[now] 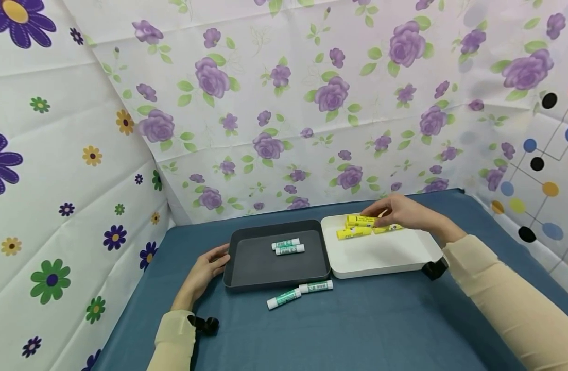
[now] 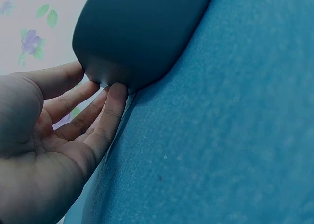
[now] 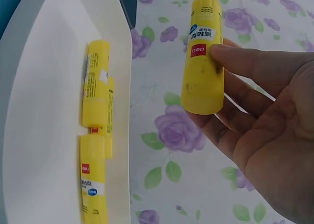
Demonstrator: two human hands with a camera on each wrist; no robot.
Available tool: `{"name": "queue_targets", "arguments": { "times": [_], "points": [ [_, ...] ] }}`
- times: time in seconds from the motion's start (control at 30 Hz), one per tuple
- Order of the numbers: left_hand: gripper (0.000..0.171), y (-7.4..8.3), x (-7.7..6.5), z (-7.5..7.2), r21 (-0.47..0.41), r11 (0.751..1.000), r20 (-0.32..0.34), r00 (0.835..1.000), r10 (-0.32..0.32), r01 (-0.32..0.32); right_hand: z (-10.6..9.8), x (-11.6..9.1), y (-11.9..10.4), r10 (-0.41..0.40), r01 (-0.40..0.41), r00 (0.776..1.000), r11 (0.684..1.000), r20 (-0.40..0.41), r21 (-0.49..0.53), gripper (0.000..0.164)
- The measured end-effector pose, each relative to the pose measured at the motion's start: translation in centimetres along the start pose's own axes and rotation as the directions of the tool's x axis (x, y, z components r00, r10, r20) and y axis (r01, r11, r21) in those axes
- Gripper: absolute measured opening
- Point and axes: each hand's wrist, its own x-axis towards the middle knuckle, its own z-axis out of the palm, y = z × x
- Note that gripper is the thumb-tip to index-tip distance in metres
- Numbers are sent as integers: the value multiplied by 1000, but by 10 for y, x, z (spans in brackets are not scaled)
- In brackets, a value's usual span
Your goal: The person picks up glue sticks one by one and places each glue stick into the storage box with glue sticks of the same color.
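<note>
My right hand (image 1: 404,212) pinches a yellow glue stick (image 3: 203,69) between thumb and fingers, held above the white tray (image 1: 381,255). Three more yellow glue sticks (image 3: 95,87) lie in that tray along its far side. On the left, the fingertips of my left hand (image 1: 204,274) touch the outer side of the dark grey tray (image 1: 260,268); the left wrist view shows its fingers (image 2: 114,99) fairly straight against the tray's corner. Inside the dark tray lie two white-and-green tubes (image 1: 290,249), side by side.
Two more white-and-green tubes (image 1: 284,298) lie end to end on the blue tablecloth (image 1: 348,330), just in front of the dark tray. The two trays stand next to each other. A flowered curtain (image 1: 274,103) hangs behind the table, with patterned sheets at both sides.
</note>
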Motion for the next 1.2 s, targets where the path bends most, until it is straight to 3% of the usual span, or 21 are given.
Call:
{"name": "queue_targets", "arguments": {
  "times": [0.3,0.63,0.87,1.2],
  "points": [
    [50,-1,-2,-1,1,1000,-5,1000,2,-2,-8,9,3,-15,16,1000,997,22,-82,32],
    [52,1,-4,-2,2,1000,4,1000,15,-15,-10,20,19,6,2,997,995,80,-100,31],
    [52,2,-4,-1,-7,1000,10,1000,15,-15,-4,31,35,12,5,991,992,136,-124,32],
    [53,3,-4,-1,-6,1000,13,1000,24,-24,6,42,50,45,-18,988,983,146,-184,31]
  ]
}}
